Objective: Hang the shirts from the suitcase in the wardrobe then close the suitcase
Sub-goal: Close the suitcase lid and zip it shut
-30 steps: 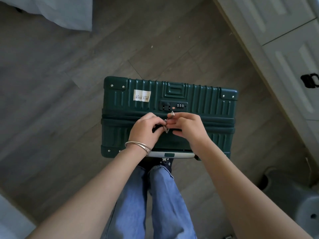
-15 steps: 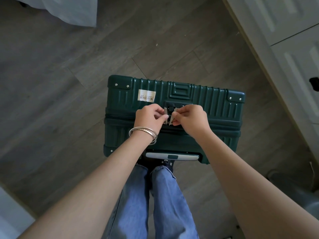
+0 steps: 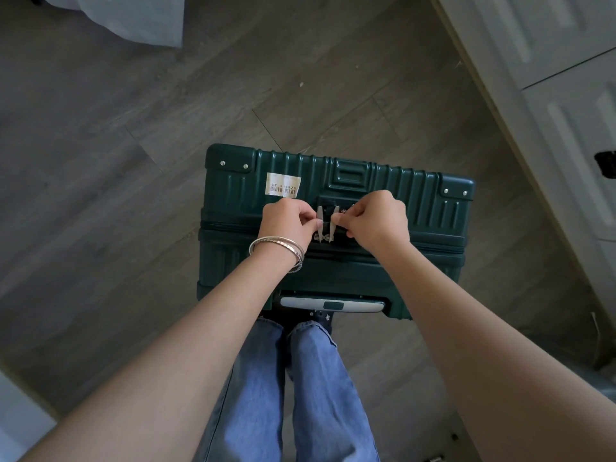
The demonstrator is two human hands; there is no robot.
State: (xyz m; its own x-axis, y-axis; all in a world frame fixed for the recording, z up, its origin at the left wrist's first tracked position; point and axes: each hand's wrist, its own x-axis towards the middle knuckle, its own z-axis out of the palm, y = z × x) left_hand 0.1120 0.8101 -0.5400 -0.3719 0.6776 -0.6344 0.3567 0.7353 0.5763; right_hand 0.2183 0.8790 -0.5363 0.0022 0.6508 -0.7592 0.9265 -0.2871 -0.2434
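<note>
A dark green hard-shell suitcase (image 3: 416,208) stands upright and zipped on the wooden floor, seen from above, with a barcode sticker (image 3: 283,189) on top. Two metal zipper pulls (image 3: 326,225) meet at the combination lock in the middle of the top. My left hand (image 3: 288,225), with bracelets on the wrist, pinches the left pull. My right hand (image 3: 378,218) pinches the right pull and covers part of the lock. No shirts are in view.
White wardrobe doors (image 3: 566,95) with a black handle (image 3: 606,164) run along the right. The suitcase's grey telescopic handle (image 3: 333,305) lies near my jeans-clad legs (image 3: 300,388). White bedding (image 3: 140,18) hangs at the top left. Grey wooden floor surrounds the case.
Both hands have moved the zipper pulls up from the zipper line to the lock, and the pulls now point into it. The view has shifted slightly.
</note>
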